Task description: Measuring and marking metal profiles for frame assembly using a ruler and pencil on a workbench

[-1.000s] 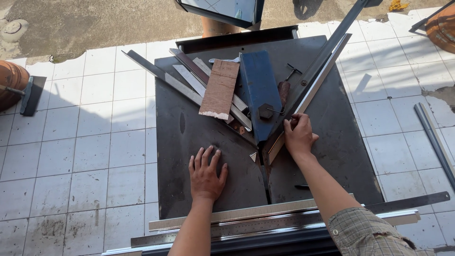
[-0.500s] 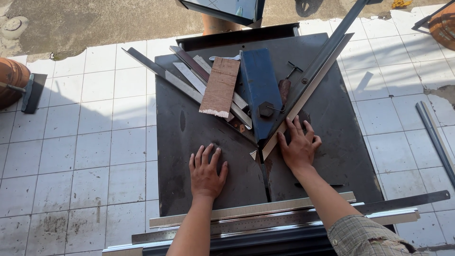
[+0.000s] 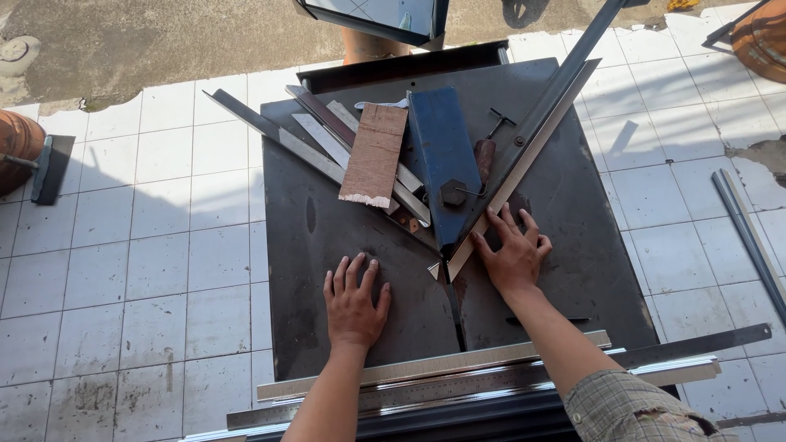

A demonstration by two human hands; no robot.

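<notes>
Head view: the left hand (image 3: 354, 301) is laid flat on the dark metal table (image 3: 573, 213), grip wide, nothing held. The right hand (image 3: 513, 254) is spread, grip wide, fingertips pressed beside the near end of the long angle bar (image 3: 524, 155). For steady alignment, the bar end is best kept pinned flat against the blue block (image 3: 446, 155)

Long aluminium bar (image 3: 532, 135) runs off top edge. Clay pot (image 3: 18, 151) cut by left edge. Metal strips (image 3: 327, 139) partly hidden under wooden board (image 3: 375, 154). Small black tool (image 3: 495, 124) unidentifiable.
</notes>
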